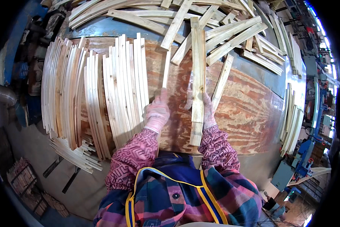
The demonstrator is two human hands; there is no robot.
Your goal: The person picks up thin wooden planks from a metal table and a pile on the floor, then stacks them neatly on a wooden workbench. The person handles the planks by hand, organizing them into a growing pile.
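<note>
My right hand point(209, 109), in a pale pink glove, is closed on a long wooden slat point(197, 79) that points away from me. Its thumb side lies along the slat's right edge, and blurred fingertips show past the left edge. My left hand point(158, 111), in a matching glove, is over the near part of a narrow wooden strip point(166, 70). Motion smears those fingers, so whether they grip the strip is unclear. Just left of this hand stands a row of light wooden strips point(126, 87).
Under my hands is a worn reddish plywood board point(245, 113). More strips point(62, 87) are lined up at the left. A jumbled pile of slats point(223, 30) covers the far side, and one loose slat point(223, 80) lies right of my right hand. Blue machinery point(302, 155) stands far right.
</note>
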